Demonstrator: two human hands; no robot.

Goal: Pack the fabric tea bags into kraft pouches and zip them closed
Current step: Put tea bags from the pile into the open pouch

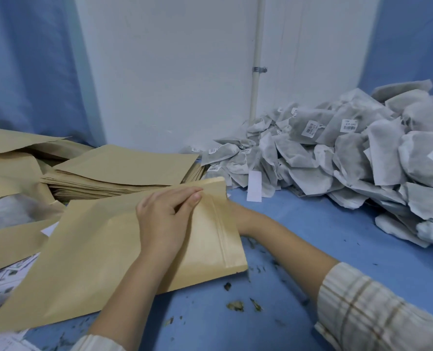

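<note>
Kraft pouch [104, 249] is laid flat on the blue table [299, 229], centre-left of frame, zip end toward the right. Left hand [165, 216] is rested on top of the pouch near the zip strip; fingers [185, 196] are held together, nearly straight, pressed onto the paper, thumb alongside them. Nothing is seen pinched by that hand.

Right hand is hidden at the pouch's right edge, only the forearm [281, 239] and a plaid sleeve [377, 310] being seen at lower right. Whether it is inside the mouth or under the pouch cannot be told, nor can its finger state.

A stack of empty kraft pouches [124, 171] is seen just behind the held one, centre-left, with more loose pouches [10, 158] at the left edge. The fabric tea bags [349, 153] are heaped at centre-right to the right edge, against the white wall [172, 67]; some carry small printed labels. A loose white tag [254, 186] hangs at the near edge of the heap.

Dry leaf crumbs [235, 305] are scattered on the table in the lower centre. Printed paper sheets [5, 277] are partly covered by the pouch, lower left.
</note>
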